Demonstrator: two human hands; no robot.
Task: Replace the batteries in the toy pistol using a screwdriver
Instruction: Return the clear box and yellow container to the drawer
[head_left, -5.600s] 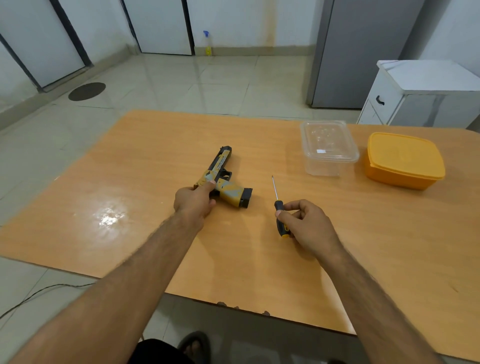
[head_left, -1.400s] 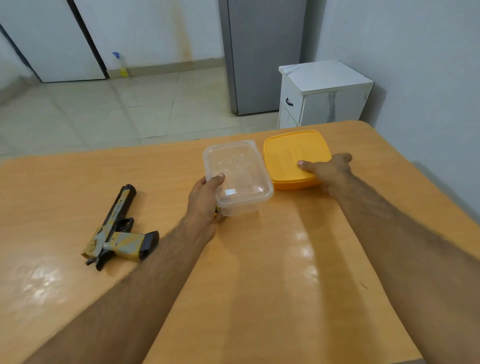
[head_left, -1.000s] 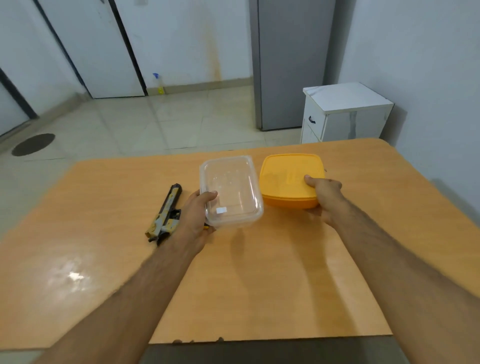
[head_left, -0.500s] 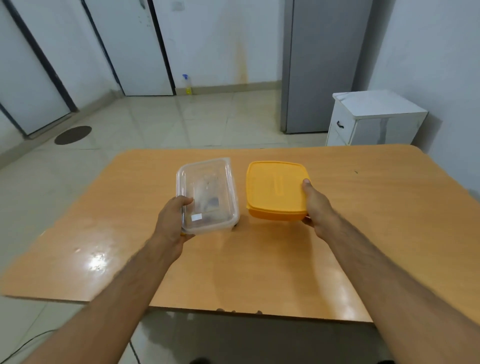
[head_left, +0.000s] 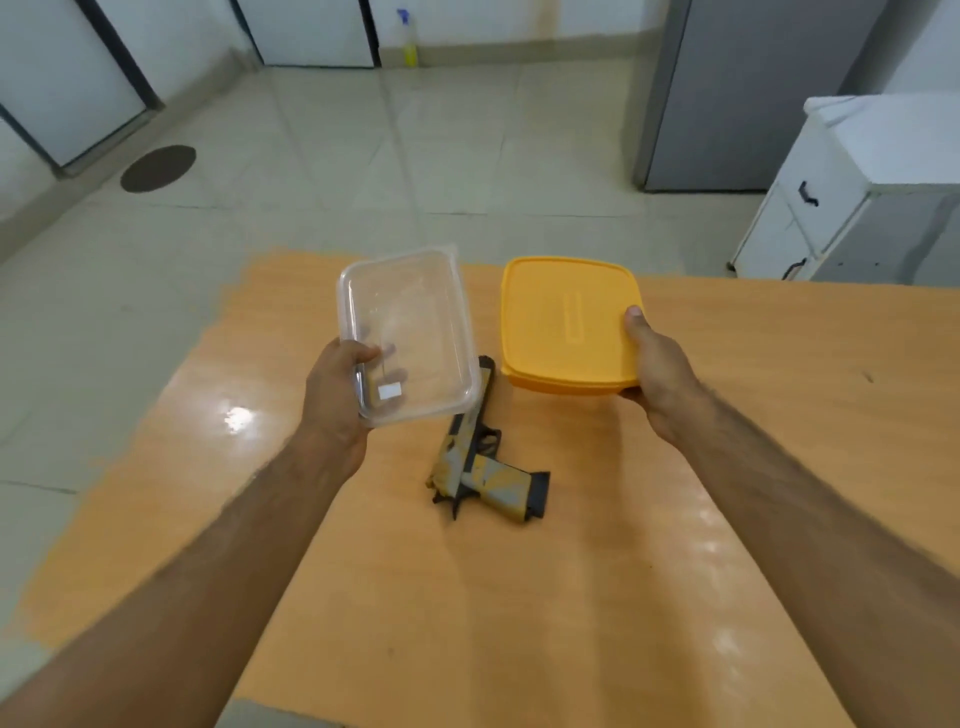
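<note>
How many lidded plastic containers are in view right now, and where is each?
2. The clear container is held up in the left hand; the yellow container is gripped by the right hand. Both are above the table, either side of the toy pistol.

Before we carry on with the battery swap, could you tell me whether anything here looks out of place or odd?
No spill or damage shows. The toy pistol lies flat on the table. Oddly for this job, no screwdriver is in view; the left hand holds a clear container, the right hand a yellow container.
</note>
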